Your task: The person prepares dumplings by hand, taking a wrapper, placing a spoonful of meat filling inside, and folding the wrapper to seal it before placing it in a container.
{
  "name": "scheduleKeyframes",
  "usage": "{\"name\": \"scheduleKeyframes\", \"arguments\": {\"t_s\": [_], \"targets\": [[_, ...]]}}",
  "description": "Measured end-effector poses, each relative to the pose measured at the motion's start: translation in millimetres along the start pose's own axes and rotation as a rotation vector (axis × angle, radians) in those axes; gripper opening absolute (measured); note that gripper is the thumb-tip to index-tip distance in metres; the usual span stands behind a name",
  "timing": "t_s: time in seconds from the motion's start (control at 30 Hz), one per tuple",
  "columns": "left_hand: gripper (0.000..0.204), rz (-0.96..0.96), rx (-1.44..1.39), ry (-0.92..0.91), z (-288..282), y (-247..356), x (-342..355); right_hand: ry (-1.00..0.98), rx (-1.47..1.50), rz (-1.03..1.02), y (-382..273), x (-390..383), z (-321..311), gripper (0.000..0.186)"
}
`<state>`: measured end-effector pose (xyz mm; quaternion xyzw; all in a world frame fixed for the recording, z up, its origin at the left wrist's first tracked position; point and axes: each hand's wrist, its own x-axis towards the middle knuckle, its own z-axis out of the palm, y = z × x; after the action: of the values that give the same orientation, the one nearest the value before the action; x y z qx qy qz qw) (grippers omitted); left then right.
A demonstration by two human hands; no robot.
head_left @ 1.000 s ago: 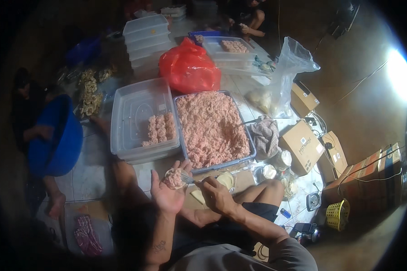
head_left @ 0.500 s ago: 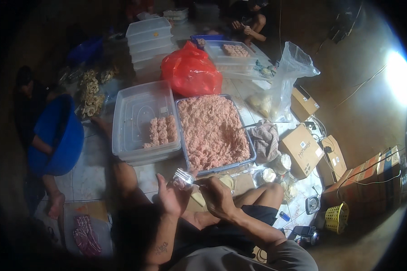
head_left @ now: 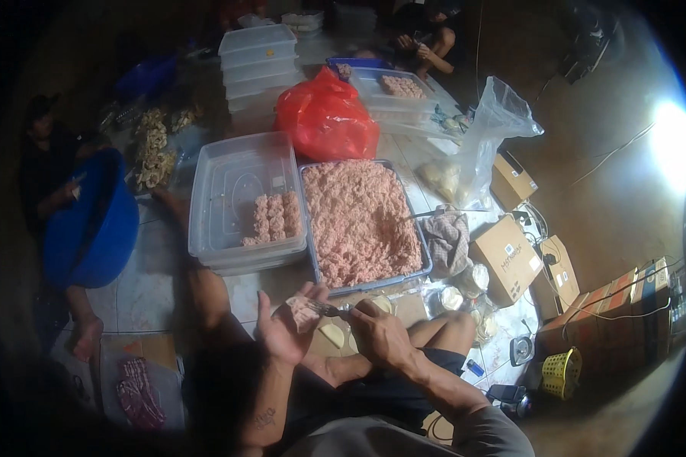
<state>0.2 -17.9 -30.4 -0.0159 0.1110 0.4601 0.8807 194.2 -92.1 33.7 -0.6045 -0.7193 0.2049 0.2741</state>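
Observation:
My left hand [head_left: 282,335] is palm up with its thumb apart, a flattened pink dab of minced filling [head_left: 302,313] resting across its fingers. Whether a thin wrapper lies under the dab, I cannot tell. My right hand [head_left: 385,335] is closed round the handle of a fork [head_left: 329,310], whose tines touch the filling. Just beyond both hands is a blue-rimmed tub [head_left: 428,263] full of pink mince [head_left: 358,221]. To its left, a clear plastic container [head_left: 213,202] holds rows of formed pieces [head_left: 274,218]. Pale round discs [head_left: 450,298] in clear plastic lie right of my hands.
A red plastic bag [head_left: 326,114] and stacked clear containers [head_left: 255,61] stand behind. Rightward are a checked cloth [head_left: 446,240], cardboard boxes [head_left: 507,259] and a yellow basket [head_left: 562,373]. One person sits by a blue basin [head_left: 91,221] at left, another [head_left: 427,46] at the far right.
The fork has turned from tines raised and shining to tines lowered against the filling, which is now spread flatter. At left, the person by the basin has raised their head and a hand.

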Motion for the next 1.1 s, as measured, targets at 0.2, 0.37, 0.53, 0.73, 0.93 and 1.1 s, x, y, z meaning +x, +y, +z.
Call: {"name": "scheduleKeyframes", "arguments": {"t_s": [0.2, 0.37, 0.53, 0.73, 0.93, 1.1], "targets": [[0.088, -0.029, -0.045, -0.020, -3, -7, -1, 0.143, 0.232, -0.072, -6, -4, 19, 0.026], [0.077, 0.081, 0.017, 0.155, -11, -1, 3, 0.185, 0.388, 0.078, -14, -2, 7, 0.019], [0.081, 0.042, -0.076, -0.162, -10, -4, 6, 0.236, 0.905, 0.391, 0, 1, 31, 0.020], [0.079, 0.105, 0.011, -0.129, -18, -7, 1, 0.037, 1.112, 0.667, -4, 13, 54, 0.025], [0.081, 0.204, 0.081, 0.033, -25, -15, 2, -0.055, 1.270, 0.637, -1, 14, 77, 0.019], [0.084, 0.150, 0.138, 0.052, -18, -21, 2, 0.101, 1.352, 0.622, -5, 17, 75, 0.016]]}}
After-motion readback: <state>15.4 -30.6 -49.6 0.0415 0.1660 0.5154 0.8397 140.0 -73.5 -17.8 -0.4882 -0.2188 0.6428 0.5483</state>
